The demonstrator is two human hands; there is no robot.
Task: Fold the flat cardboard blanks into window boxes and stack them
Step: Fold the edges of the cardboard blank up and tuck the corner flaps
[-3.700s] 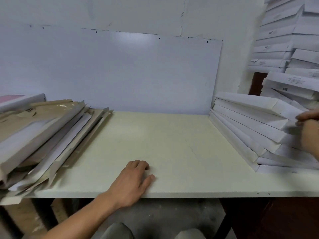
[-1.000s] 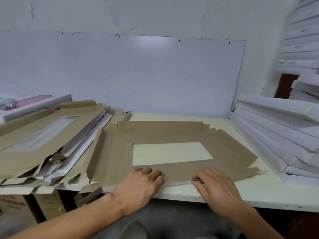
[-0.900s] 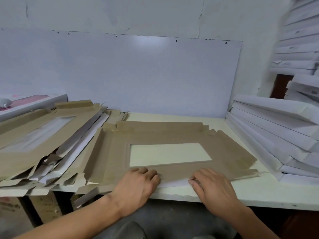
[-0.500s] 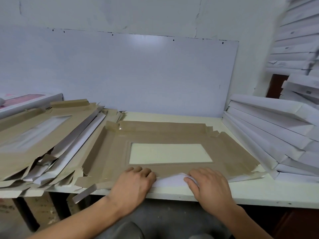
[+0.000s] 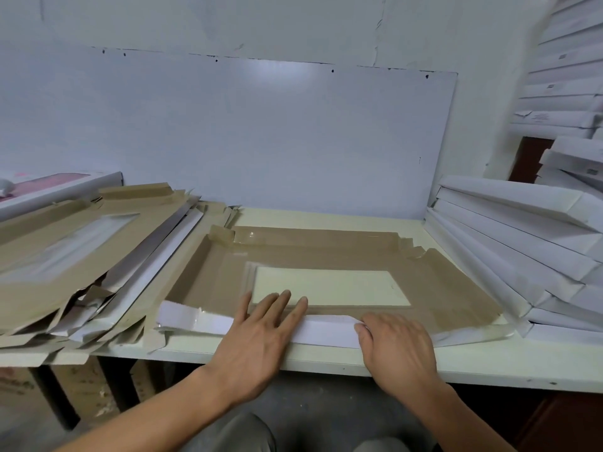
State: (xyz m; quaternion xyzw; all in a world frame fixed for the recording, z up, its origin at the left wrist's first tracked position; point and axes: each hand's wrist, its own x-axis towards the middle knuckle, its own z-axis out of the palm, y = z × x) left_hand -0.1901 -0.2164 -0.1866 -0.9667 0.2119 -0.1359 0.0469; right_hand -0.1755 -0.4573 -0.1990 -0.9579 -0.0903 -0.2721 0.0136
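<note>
Probably a small packaging workroom: heap of flat brown cardboard window blanks (image 5: 75,256) on a cream worktable (image 5: 326,357), stacks of folded white boxes (image 5: 522,249) piled high at right, bare white wall panel (image 5: 261,141) behind.

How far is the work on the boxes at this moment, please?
Done: folded white boxes are stacked on the right. In hand: one brown blank lies on the table; the left hand presses it flat while the right hand turns its near flap up, white side showing. Left: its other flaps lie unfolded, and a pile of flat blanks waits on the left.
</note>
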